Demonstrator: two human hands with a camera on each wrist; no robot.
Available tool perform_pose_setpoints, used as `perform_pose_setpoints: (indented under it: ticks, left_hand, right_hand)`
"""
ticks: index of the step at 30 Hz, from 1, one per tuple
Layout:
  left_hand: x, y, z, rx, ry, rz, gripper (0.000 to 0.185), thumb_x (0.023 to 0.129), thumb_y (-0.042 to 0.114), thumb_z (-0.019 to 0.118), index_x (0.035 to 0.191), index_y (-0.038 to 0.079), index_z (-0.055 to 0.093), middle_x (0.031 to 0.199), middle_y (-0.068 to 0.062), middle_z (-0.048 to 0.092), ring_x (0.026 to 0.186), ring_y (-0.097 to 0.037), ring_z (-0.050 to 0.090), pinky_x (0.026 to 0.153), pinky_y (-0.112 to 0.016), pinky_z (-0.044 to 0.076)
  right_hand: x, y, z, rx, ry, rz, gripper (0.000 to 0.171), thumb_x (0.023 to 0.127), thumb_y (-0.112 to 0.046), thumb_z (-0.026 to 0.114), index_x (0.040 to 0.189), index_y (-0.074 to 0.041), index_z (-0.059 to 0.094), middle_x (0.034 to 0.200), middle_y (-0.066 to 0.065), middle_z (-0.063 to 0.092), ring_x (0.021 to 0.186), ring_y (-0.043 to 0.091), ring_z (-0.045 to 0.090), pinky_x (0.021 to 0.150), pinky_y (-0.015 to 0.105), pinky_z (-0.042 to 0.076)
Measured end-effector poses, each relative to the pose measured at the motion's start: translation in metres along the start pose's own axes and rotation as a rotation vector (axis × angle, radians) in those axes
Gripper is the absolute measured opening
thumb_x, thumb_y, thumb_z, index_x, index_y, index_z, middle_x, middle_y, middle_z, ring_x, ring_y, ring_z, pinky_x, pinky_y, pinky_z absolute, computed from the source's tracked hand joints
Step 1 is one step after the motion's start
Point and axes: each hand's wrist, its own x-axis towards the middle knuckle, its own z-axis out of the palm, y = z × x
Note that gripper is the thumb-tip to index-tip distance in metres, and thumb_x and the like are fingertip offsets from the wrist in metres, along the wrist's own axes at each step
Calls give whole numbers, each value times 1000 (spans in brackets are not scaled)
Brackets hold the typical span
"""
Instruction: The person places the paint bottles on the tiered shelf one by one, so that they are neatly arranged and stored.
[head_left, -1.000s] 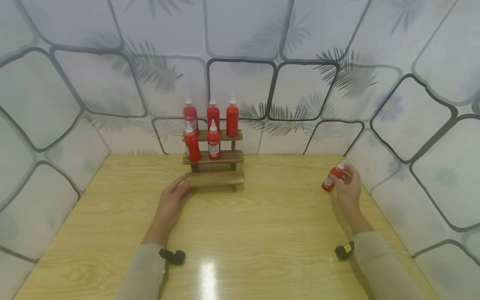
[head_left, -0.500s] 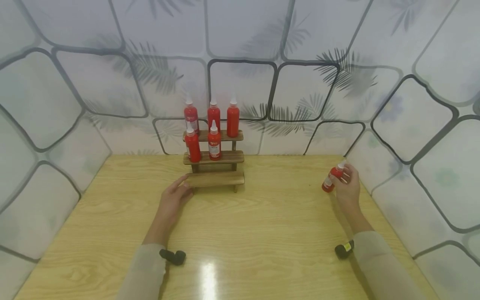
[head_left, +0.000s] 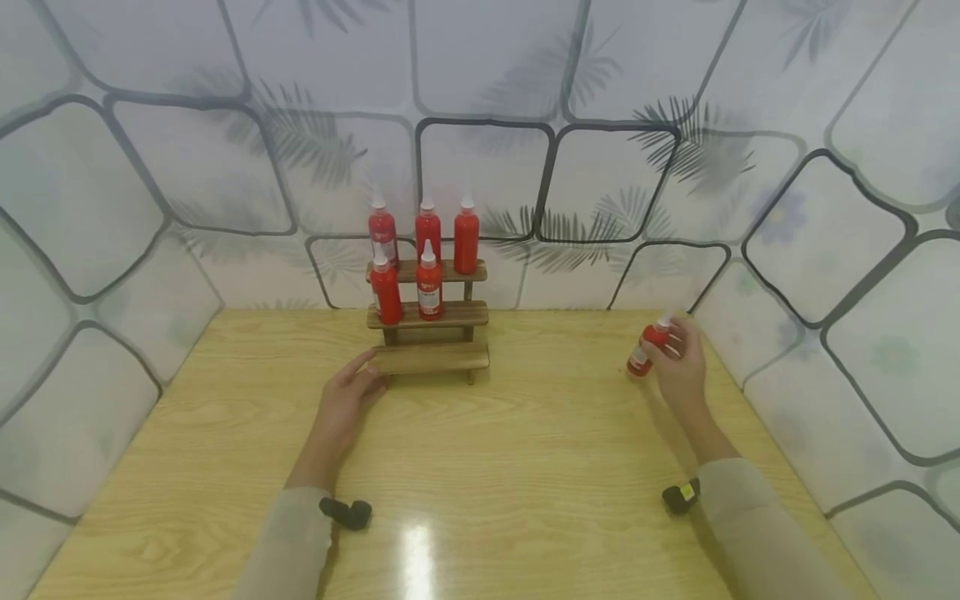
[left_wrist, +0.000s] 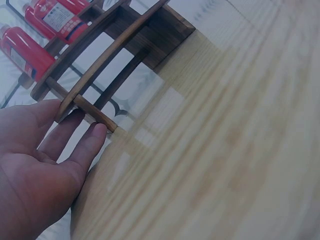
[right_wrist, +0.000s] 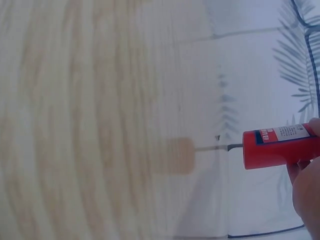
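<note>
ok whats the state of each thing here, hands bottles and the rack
left hand: flat, fingers touching the rack's bottom step
right hand: holding one red bottle
held bottle: capped, tilted, off the table
wooden rack: upright, bottom step bare
five shelved bottles: upright, capped

Red bottle (head_left: 647, 347), white label; dark-brown rack (head_left: 429, 335).

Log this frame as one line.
left hand: open, touching rack | right hand: holds red bottle, tilted, off table | five bottles on rack
</note>
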Motion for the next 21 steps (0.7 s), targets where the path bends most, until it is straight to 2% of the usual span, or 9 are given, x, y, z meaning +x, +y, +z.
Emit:
perform_pose_setpoints:
  ticks: [9,16,21]
  left_hand:
    - [0,1,0,-29,13,-5,52,105,19,55,154,9,39,140,-12,49,116,-11,61,106,-28,54]
    - [0,1,-1,-18,7,6,52,105,20,54,155,10,39,139,-11,50,115,-10,61,106,-27,54]
    - [1,0,0,-32,7,-1,52,105,18,55,155,10,39,140,-12,47,115,-11,62,106,-27,54]
  right_hand:
    - [-11,-32,24,21,-88,-24,55,90,3,72,139,-6,49,125,-4,54,113,9,56,93,10,54]
    - [-13,-45,43,48,-160,-68,57,91,2,70,142,-7,47,128,-1,52,114,10,56,94,11,54]
    - [-9,-47,60,67,-185,-88,59,91,3,70,144,-2,43,129,0,53,113,9,57,94,12,54]
